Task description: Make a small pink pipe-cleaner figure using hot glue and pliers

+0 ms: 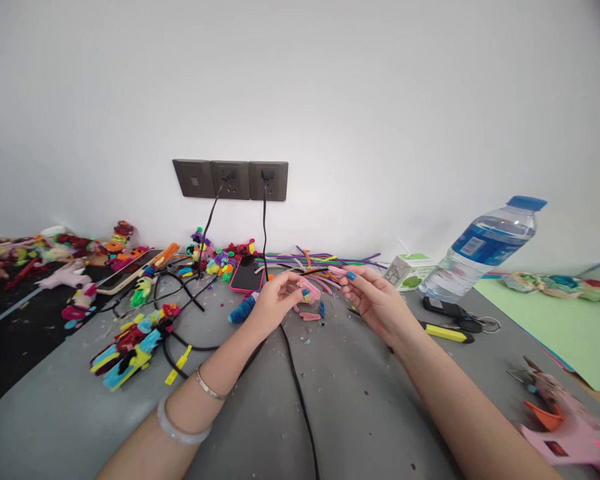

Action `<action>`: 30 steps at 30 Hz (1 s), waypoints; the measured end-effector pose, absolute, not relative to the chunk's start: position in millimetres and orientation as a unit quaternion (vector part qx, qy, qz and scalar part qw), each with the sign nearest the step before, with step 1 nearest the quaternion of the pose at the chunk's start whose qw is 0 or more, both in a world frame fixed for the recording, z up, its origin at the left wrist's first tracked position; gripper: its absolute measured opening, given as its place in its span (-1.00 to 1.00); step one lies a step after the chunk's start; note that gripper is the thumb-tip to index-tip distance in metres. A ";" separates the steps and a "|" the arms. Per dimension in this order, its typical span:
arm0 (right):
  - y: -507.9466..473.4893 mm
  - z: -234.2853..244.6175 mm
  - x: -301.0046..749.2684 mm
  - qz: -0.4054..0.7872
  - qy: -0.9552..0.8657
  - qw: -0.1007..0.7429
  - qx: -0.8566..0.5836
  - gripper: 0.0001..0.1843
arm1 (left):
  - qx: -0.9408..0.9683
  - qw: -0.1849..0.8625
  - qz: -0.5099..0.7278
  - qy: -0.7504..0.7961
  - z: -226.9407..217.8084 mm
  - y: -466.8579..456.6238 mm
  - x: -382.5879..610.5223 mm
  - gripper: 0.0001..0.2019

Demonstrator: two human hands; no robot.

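L hand [275, 301], R hand [375, 301]: pink pipe-cleaner [310, 289]

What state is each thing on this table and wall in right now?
Water bottle, capped.
Phone, lying flat, screen dark.
Wall sockets, two cables plugged in.
Glue gun, lying down, unheld.
Left hand, shut on pink pipe-cleaner piece.
Right hand, pinching the same piece.

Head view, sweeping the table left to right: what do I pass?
Bright toy figures → pink phone → left hand → pink craft piece pinched between the hands → right hand → small carton → water bottle → pink glue gun.
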State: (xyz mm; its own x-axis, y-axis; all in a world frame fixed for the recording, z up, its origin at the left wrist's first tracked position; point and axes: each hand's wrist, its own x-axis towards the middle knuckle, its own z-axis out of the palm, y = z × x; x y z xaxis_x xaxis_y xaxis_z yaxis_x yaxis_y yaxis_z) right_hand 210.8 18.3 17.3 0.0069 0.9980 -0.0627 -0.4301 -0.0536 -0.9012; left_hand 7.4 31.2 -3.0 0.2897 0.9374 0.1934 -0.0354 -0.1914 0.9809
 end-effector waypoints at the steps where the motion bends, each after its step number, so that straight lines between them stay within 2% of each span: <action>1: 18.3 16.8 211.3 0.608 -0.364 0.582 -0.399 -0.58 | 0.613 0.519 0.469 0.368 -2.9 31.2 7.4 -0.75; 8: 17.8 15.0 212.6 0.583 -0.391 0.574 -0.421 -0.62 | 0.618 0.515 0.463 0.372 -2.8 31.0 6.3 -0.76; 17: 16.5 20.1 207.9 0.566 -0.405 0.560 -0.450 -0.52 | 0.629 0.509 0.450 0.377 -0.9 30.9 5.6 -0.77; 24: 14.2 20.9 207.5 0.582 -0.429 0.521 -0.453 -0.54 | 0.632 0.503 0.448 0.383 0.1 29.6 5.7 -0.77; 30: 13.7 12.7 202.9 0.519 -0.499 0.505 -0.476 -0.58 | 0.639 0.500 0.448 0.375 1.3 28.9 5.4 -0.79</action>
State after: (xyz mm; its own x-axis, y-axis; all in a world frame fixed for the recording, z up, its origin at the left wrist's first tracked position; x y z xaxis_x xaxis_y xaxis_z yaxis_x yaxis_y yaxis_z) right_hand 202.9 13.7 12.7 -0.0365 0.9993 0.0094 -0.0501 0.0076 -0.9987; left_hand 5.4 28.9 1.3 0.3177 0.9273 0.1979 0.0305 -0.2186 0.9753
